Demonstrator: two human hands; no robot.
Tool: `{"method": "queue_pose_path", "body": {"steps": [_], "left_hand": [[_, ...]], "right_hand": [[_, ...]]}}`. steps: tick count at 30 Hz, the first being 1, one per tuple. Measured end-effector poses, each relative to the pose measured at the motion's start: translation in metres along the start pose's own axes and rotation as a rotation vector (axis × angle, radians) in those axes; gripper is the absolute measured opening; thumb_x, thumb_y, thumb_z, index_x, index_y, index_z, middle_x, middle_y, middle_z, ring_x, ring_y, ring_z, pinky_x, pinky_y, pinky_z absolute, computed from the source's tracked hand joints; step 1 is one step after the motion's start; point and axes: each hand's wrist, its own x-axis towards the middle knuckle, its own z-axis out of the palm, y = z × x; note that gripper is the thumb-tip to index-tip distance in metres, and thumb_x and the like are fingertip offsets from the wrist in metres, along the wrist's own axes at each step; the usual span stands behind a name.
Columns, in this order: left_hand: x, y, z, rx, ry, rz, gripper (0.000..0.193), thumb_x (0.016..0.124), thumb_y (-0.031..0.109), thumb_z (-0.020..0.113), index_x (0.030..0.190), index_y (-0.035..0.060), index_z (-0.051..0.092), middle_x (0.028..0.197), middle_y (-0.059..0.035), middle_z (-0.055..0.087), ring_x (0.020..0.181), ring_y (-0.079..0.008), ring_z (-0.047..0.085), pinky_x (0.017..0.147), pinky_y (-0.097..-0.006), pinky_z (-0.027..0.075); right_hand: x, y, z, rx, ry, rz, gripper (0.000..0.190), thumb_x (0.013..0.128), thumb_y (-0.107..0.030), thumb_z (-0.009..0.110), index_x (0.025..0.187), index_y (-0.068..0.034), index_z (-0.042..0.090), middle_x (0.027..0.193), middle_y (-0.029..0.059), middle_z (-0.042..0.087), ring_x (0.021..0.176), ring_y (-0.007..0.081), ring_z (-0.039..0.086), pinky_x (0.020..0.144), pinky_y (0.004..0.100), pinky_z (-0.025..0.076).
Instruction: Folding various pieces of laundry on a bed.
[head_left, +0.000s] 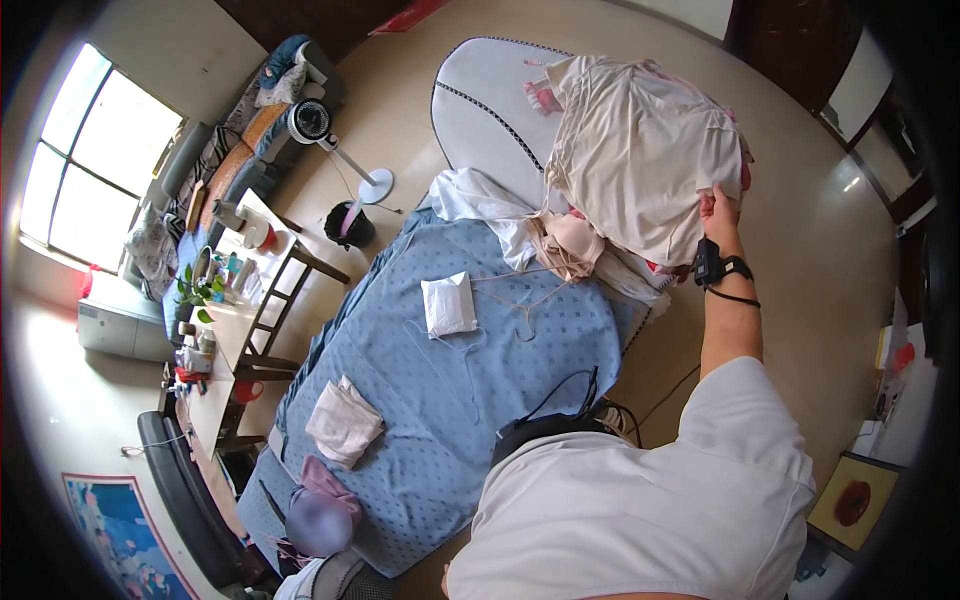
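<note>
My right hand (718, 212) grips the edge of a cream short-sleeved top (637, 150), with the thumb on the fabric. The top is spread over other clothes, and pink and red cloth shows at its edges. It lies across the far end of a white mattress (487, 101). Just below it are a beige bra (571, 238) and a white garment (480, 206). A beige hanger (528, 309) rests on the blue bedsheet (420, 262). My left hand is out of view; only a sliver of skin shows at the bottom edge.
A white plastic packet (449, 304), a thin pale hanger (457, 360) and a folded pale cloth (345, 421) lie on the sheet. To the left stand a white fan (375, 186), a black bin (350, 225) and a cluttered table (232, 322). A cable (667, 397) crosses the floor.
</note>
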Motion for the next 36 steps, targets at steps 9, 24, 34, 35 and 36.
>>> {"method": "queue_pose_path", "body": {"steps": [9, 24, 34, 35, 36], "left_hand": [[-0.062, 0.088, 0.151, -0.047, -0.332, 0.278, 0.034, 0.092, 0.021, 0.052, 0.123, 0.0087, 0.047, 0.114, -0.0083, 0.053, 0.099, -0.0207, 0.054, 0.082, -0.0304, 0.049], [-0.143, 0.039, 0.451, 0.733, -1.001, 0.948, 0.085, 0.072, 0.025, 0.078, 0.138, 0.0057, 0.028, 0.136, -0.0111, 0.037, 0.119, -0.0226, 0.044, 0.097, -0.0348, 0.038], [-0.124, 0.065, 0.427, 0.16, -1.191, 0.57, 0.057, 0.084, 0.031, 0.065, 0.129, 0.0044, 0.043, 0.121, -0.0083, 0.052, 0.112, -0.0189, 0.05, 0.095, -0.0349, 0.041], [-0.117, 0.065, 0.42, 0.028, -1.211, 0.539, 0.056, 0.085, 0.031, 0.064, 0.129, 0.0044, 0.043, 0.121, -0.008, 0.053, 0.111, -0.0192, 0.051, 0.095, -0.0352, 0.042], [-0.112, 0.069, 0.411, -0.082, -1.218, 0.527, 0.054, 0.086, 0.032, 0.063, 0.129, 0.0045, 0.044, 0.12, -0.0078, 0.053, 0.111, -0.0195, 0.051, 0.094, -0.0354, 0.042]], "right_hand": [[-0.178, -0.032, 0.151, -0.617, -0.812, -0.543, 0.017, 0.082, -0.018, 0.064, 0.085, -0.001, 0.064, 0.075, -0.0007, 0.059, 0.07, 0.0075, 0.051, 0.065, 0.0243, 0.043], [-0.486, 0.009, 0.213, -0.133, -1.749, 0.343, 0.016, 0.081, -0.013, 0.07, 0.089, -0.001, 0.063, 0.083, -0.0016, 0.062, 0.078, 0.0045, 0.053, 0.068, 0.0211, 0.043], [-0.572, 0.034, 0.199, -0.426, -2.202, 0.141, 0.022, 0.077, -0.017, 0.074, 0.089, -0.002, 0.064, 0.082, 0.0045, 0.063, 0.078, 0.0094, 0.055, 0.072, 0.0256, 0.045], [-0.573, 0.037, 0.196, -0.424, -2.193, 0.153, 0.022, 0.077, -0.017, 0.074, 0.089, -0.002, 0.064, 0.082, 0.0045, 0.063, 0.078, 0.0094, 0.055, 0.072, 0.0256, 0.045], [-0.576, 0.036, 0.195, -0.453, -2.2, 0.103, 0.022, 0.077, -0.017, 0.073, 0.09, -0.002, 0.064, 0.082, 0.0043, 0.063, 0.079, 0.0096, 0.056, 0.073, 0.0251, 0.045]]}}
